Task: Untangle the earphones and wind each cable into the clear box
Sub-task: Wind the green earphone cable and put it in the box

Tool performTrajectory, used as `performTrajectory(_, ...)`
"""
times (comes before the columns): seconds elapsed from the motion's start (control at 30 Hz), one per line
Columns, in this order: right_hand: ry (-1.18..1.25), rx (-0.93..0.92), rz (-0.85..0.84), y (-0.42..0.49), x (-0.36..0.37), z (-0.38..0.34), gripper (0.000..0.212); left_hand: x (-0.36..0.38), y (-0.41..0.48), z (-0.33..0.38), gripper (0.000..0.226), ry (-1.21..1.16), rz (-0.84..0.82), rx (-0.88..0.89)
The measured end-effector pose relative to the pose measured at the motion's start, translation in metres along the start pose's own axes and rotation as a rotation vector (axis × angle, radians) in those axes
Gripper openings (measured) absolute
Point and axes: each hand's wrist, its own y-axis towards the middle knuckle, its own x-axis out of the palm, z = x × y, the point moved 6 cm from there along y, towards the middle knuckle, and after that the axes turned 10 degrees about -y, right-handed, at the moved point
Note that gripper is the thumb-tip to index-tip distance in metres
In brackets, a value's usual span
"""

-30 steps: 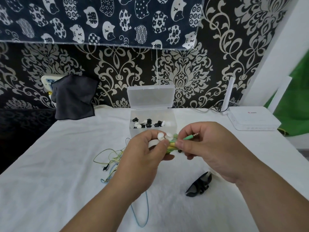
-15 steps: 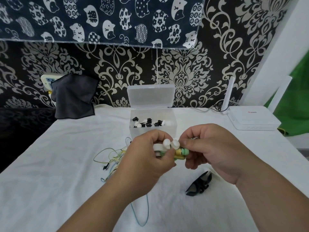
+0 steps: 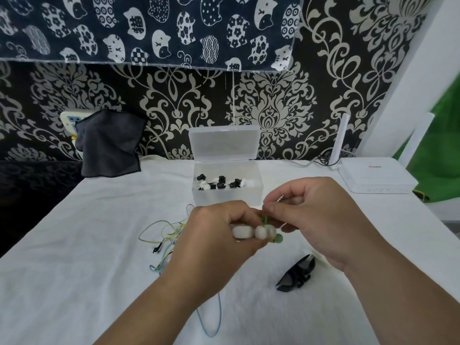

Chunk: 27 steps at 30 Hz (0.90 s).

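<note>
My left hand grips a bunch of earphones with white and green buds, just in front of the clear box. My right hand pinches a thin green cable with its metal plug right above the buds. A tangle of yellow, green and blue cables lies on the white cloth left of my left hand, and a blue loop trails under my wrist. The box stands open with its lid up and holds several black and white earbuds.
A black folded object lies on the cloth under my right wrist. A white router sits at the back right, with its cord running along the wall. A dark cloth hangs over a wall socket at the back left.
My right hand has lifted the green cable's plug end a little above the buds. The buds in my left hand have turned and sunk slightly.
</note>
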Motion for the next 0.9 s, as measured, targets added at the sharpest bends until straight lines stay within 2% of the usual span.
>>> performTrajectory(0.13,-0.116,-0.149,0.072,-0.006,0.005,-0.014,0.017,-0.006,0.002,0.0,0.021,0.064,0.153,0.113)
performTrajectory(0.27,-0.206,-0.313,0.165,-0.011,0.02,-0.023,0.012,-0.013,-0.001,0.004,0.027,0.098,0.342,0.159)
performTrajectory(0.4,-0.256,-0.415,0.24,-0.015,0.028,-0.028,0.025,-0.021,-0.004,0.004,0.025,0.071,0.494,0.127)
performTrajectory(0.47,-0.241,-0.437,0.251,-0.017,0.029,-0.031,0.024,-0.023,-0.005,0.003,0.026,0.051,0.533,0.09)
performTrajectory(0.63,-0.083,-0.425,0.274,-0.019,0.026,-0.031,0.027,-0.021,-0.004,-0.004,0.026,-0.15,0.512,-0.005)
performTrajectory(0.83,-0.042,-0.438,0.321,-0.018,0.022,-0.03,0.026,-0.013,0.0,-0.007,0.024,-0.52,0.395,-0.05)
performTrajectory(0.9,-0.039,-0.429,0.331,-0.016,0.021,-0.029,0.026,-0.012,0.001,-0.009,0.017,-0.612,0.362,-0.061)
